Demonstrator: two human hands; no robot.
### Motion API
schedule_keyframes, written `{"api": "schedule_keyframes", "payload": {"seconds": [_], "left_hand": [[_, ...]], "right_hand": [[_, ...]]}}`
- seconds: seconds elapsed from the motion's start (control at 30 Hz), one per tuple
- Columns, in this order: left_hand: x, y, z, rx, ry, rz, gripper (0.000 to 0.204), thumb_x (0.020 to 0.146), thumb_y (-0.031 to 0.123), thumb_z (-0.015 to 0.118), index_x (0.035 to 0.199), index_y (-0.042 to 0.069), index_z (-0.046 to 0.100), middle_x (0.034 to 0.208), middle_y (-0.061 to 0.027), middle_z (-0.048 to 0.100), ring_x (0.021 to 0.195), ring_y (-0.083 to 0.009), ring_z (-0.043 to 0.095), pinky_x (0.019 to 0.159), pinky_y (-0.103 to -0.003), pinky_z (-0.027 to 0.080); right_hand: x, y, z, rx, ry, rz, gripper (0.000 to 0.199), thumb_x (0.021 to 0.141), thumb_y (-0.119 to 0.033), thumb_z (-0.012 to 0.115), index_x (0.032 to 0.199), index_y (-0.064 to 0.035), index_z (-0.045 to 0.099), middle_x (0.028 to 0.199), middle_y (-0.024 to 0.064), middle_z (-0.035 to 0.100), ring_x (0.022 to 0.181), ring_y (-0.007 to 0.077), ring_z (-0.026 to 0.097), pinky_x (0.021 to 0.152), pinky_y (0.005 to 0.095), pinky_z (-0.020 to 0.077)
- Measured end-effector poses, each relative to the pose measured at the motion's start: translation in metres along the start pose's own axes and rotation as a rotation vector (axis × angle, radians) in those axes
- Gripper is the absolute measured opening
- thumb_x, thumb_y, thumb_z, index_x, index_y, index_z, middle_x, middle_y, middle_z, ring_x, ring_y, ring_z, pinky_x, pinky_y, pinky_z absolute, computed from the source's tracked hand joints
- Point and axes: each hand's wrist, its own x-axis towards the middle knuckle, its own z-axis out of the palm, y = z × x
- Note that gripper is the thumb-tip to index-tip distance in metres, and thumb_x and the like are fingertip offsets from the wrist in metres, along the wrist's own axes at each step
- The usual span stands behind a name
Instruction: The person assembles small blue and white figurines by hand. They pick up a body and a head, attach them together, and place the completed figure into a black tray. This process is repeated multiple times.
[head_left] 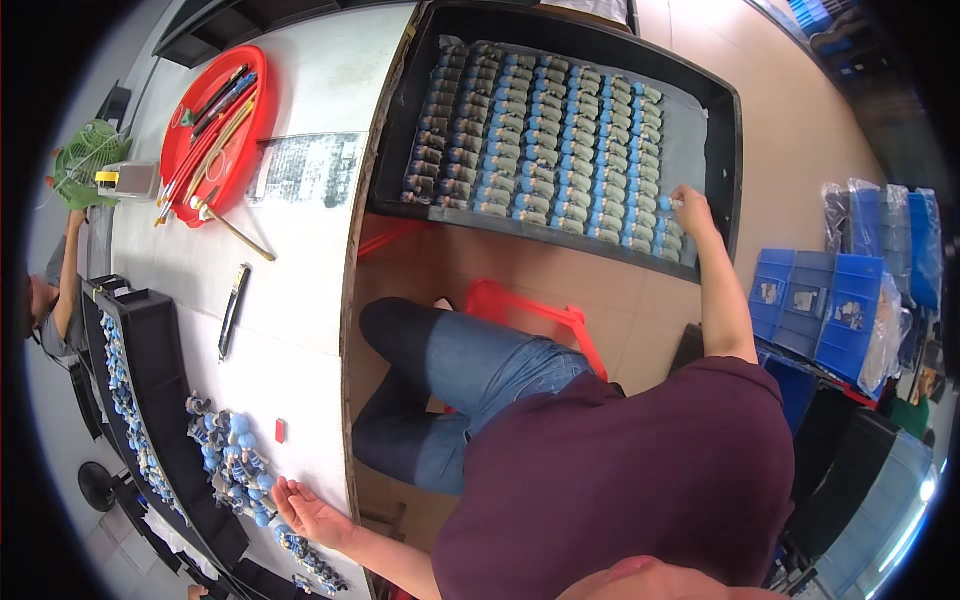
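Observation:
My right hand (693,212) reaches over the right side of a black tray (722,150). Its fingers are pinched on a small figurine (667,203) in light blue and grey-green, at the end of the rows. Several rows of similar small figurines (540,135) lie in the tray on a grey sheet. My left hand (312,513) rests palm up at the white table's edge, fingers spread and holding nothing. Beside its fingertips lies a loose heap of blue and grey figurines (235,460). More small dark and blue figurines (308,558) lie just below that hand.
On the white table (290,300) are a red tray (262,115) of brushes and tools, a black cutter knife (234,312) and a small red block (280,431). A black rack (160,350) stands at left. Blue bins (815,300) are at right; a red stool (530,305) is below the tray.

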Motion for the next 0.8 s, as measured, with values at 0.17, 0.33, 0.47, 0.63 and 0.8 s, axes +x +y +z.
{"api": "schedule_keyframes", "payload": {"seconds": [0.17,0.33,0.47,0.63,0.8], "left_hand": [[0.001,-0.002,0.001,-0.002,0.012,-0.004,0.034,0.090,0.004,0.047,0.121,-0.007,0.043,0.118,-0.0161,0.051,0.101,-0.0180,0.053,0.092,-0.029,0.043],[-0.004,-0.010,-0.003,0.045,0.091,0.007,0.028,0.087,0.001,0.050,0.114,-0.006,0.050,0.113,-0.0155,0.054,0.097,-0.0188,0.055,0.087,-0.028,0.045],[0.006,-0.003,0.015,-0.011,0.144,-0.053,0.025,0.083,-0.002,0.054,0.107,-0.005,0.055,0.106,-0.0147,0.058,0.096,-0.0187,0.057,0.085,-0.029,0.046],[-0.008,0.011,0.011,-0.100,0.148,-0.079,0.022,0.082,-0.004,0.053,0.104,-0.004,0.058,0.100,-0.0118,0.062,0.089,-0.0168,0.060,0.082,-0.028,0.048],[-0.005,0.010,0.013,-0.113,0.068,-0.060,0.023,0.083,-0.003,0.053,0.105,-0.004,0.057,0.102,-0.0114,0.061,0.091,-0.0166,0.059,0.083,-0.028,0.047]], "right_hand": [[0.011,0.016,0.019,0.039,-0.034,-0.061,0.026,0.067,0.003,0.052,0.092,-0.0036,0.057,0.090,0.0201,0.061,0.091,0.0341,0.058,0.077,0.0366,0.0451],[0.034,0.041,0.025,-0.142,-0.130,-0.163,0.027,0.069,-0.012,0.061,0.093,-0.0015,0.057,0.091,0.0197,0.061,0.088,0.0322,0.058,0.077,0.0387,0.0446],[0.045,0.056,0.020,-0.275,-0.182,-0.261,0.046,0.066,-0.005,0.060,0.111,0.0014,0.053,0.109,0.0219,0.057,0.104,0.0340,0.054,0.089,0.0387,0.0417],[-0.024,-0.190,-0.039,0.318,0.134,-0.620,0.027,0.083,-0.003,0.055,0.109,0.0039,0.053,0.104,0.0137,0.060,0.094,0.0217,0.059,0.083,0.0301,0.0457],[-0.144,-0.410,-0.043,0.934,-0.150,-1.166,0.019,0.086,0.003,0.052,0.105,0.0031,0.055,0.099,0.0083,0.060,0.092,0.0126,0.057,0.082,0.0244,0.0459]]}}
